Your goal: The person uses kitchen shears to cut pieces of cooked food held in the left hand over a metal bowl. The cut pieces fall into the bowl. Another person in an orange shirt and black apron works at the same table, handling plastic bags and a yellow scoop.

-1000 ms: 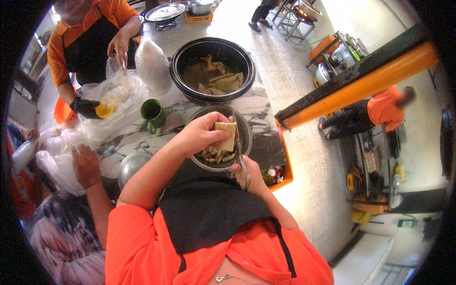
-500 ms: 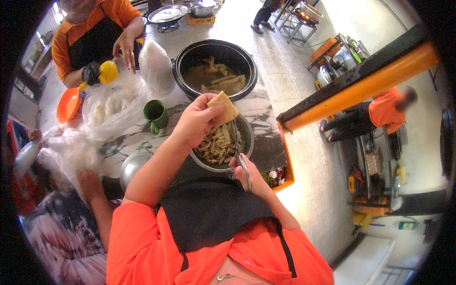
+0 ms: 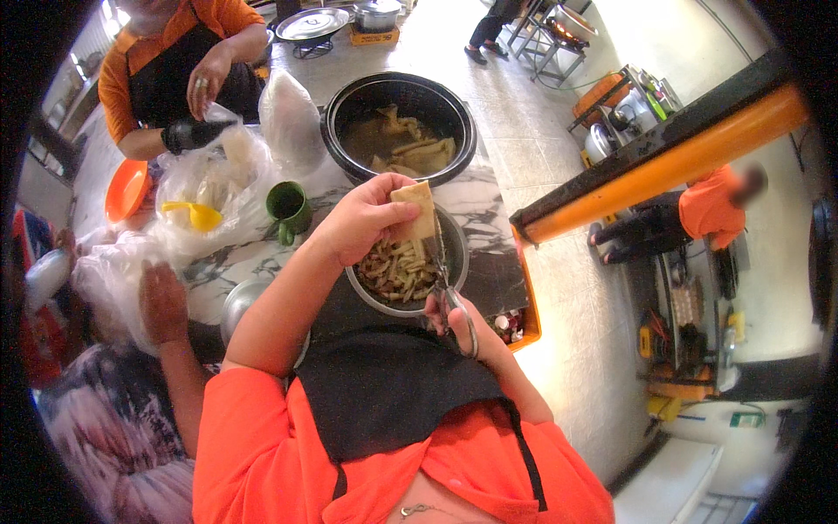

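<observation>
A busy tiled kitchen, and on the marble-topped table (image 3: 489, 253) stands a metal bowl (image 3: 454, 253) half full of cut strips. Over its middle, the left hand (image 3: 362, 218) pinches a pale tan slab (image 3: 415, 210) between thumb and fingers, while the right hand (image 3: 463, 323), at the bowl's near rim, grips scissors (image 3: 441, 271) reaching up beside the slab. I'd say she is mid-snipping; next the blades must close squarely across the slab, clear of her fingertips, so strips drop in.
</observation>
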